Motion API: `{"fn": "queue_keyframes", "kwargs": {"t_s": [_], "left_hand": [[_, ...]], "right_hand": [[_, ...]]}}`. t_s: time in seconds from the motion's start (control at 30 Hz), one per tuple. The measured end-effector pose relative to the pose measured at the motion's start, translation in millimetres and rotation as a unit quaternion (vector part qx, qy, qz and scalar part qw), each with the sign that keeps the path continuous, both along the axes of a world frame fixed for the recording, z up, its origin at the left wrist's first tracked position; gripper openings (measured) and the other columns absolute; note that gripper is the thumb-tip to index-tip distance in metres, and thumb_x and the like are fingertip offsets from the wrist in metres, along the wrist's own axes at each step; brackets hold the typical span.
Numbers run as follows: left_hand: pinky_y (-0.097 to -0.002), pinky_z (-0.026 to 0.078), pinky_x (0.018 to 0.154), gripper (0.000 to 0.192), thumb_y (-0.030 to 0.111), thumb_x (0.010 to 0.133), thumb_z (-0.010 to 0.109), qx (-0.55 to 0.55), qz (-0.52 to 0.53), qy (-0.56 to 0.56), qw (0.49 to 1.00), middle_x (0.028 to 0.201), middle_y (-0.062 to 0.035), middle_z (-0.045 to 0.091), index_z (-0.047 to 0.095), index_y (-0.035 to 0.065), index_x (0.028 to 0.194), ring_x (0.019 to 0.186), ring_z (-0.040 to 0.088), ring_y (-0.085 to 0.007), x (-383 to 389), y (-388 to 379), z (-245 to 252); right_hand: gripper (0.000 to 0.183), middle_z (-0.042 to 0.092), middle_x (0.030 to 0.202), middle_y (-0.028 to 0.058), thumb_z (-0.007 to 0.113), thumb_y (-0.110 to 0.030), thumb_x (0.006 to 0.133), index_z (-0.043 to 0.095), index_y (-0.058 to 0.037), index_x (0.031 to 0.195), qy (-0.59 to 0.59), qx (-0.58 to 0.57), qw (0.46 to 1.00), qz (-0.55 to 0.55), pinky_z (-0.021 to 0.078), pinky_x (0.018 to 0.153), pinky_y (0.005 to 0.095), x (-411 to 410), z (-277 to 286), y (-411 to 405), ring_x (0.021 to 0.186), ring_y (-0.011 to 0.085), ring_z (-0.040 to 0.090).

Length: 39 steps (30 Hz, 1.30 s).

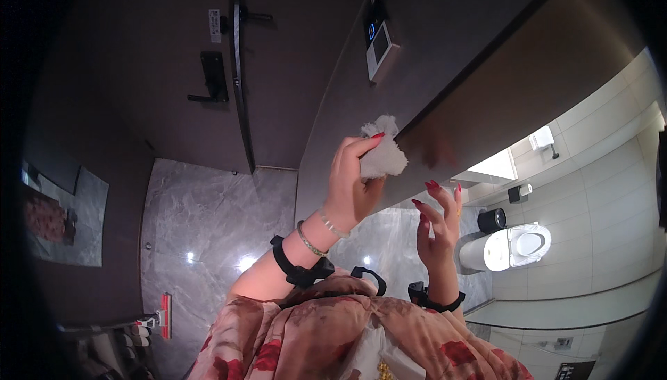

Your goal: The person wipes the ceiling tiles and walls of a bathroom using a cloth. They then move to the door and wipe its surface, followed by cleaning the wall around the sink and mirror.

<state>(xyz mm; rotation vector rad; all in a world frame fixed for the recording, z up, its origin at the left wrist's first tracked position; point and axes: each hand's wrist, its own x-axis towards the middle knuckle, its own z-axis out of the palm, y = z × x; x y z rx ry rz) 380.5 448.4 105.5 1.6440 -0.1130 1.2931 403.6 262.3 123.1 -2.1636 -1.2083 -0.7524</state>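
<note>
My left hand [357, 177] grips a crumpled light grey cloth [384, 152] and holds it at the edge of a dark wall panel [333, 119]. Whether the cloth touches the panel is hard to tell. To the right, my right hand [439, 223] is raised with its fingers apart and slightly curled, holding nothing. It is near the lower edge of a brown glossy panel [500, 93], which shows a faint reddish reflection. A wall-mounted control unit with a screen [382, 52] sits above the cloth.
A dark door with a black lever handle [212, 78] stands at the upper left. On the marble-look floor [208, 213] is a red-edged mop head [166, 316]. At right are a toilet [510, 248], a black bin [491, 220] and a toilet roll holder [516, 193]. A mirror [88, 218] hangs far left.
</note>
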Motion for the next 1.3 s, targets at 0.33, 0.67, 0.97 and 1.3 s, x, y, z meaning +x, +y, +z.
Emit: {"fn": "queue_keyframes", "kwargs": {"t_s": [0.33, 0.67, 0.97, 1.3], "left_hand": [[-0.0396, 0.043, 0.072, 0.037, -0.007, 0.063, 0.059, 0.028, 0.029, 0.096, 0.995, 0.092, -0.0166, 0.052, 0.049, 0.0005, 0.098, 0.084, 0.052, -0.0361, -12.5, 1.9, -80.8], [-0.0413, 0.044, 0.073, 0.03, -0.001, 0.067, 0.064, 0.033, 0.005, 0.332, 0.943, 0.092, -0.0165, 0.054, 0.05, 0.0018, 0.094, 0.088, 0.053, -0.0395, -28.1, 8.8, -160.8], [-0.0288, 0.046, 0.083, 0.035, 0.009, 0.078, 0.066, -0.17, -0.145, 0.274, 0.935, 0.099, -0.0105, 0.062, 0.051, 0.0011, 0.109, 0.094, 0.059, -0.0166, -62.1, -12.2, -70.6], [-0.0291, 0.029, 0.103, 0.06, 0.038, 0.096, 0.043, -0.185, -0.432, 0.301, 0.83, 0.135, -0.0101, 0.041, 0.03, -0.0023, 0.137, 0.123, 0.039, -0.018, -86.3, 1.1, -43.6]], "right_hand": [[0.036, 0.056, 0.114, 0.011, 0.052, 0.01, 0.063, 0.062, -0.0091, 0.092, 0.039, -0.047, 0.998, 0.035, 0.0181, 0.102, 0.0634, -10.0, -10.0, 6.5, 0.111, 0.0281, 0.053], [0.031, 0.059, 0.105, 0.0071, 0.056, 0.007, 0.067, 0.063, -0.0094, 0.092, 0.087, -0.085, 0.992, 0.033, 0.0205, 0.105, 0.0569, -23.1, -18.7, 3.1, 0.108, 0.0251, 0.054], [0.069, 0.041, 0.133, 0.019, 0.067, -0.005, 0.069, 0.038, -0.0031, 0.132, 0.156, -0.048, 0.982, 0.1, 0.0338, 0.102, 0.0446, -36.1, -40.5, 6.7, 0.122, 0.0359, 0.042], [0.066, 0.039, 0.136, 0.0208, 0.068, -0.002, 0.063, 0.047, 0.0003, 0.125, 0.087, -0.005, 0.994, 0.07, 0.0354, 0.102, 0.04, -49.4, -55.2, 31.7, 0.124, 0.0376, 0.04]]}}
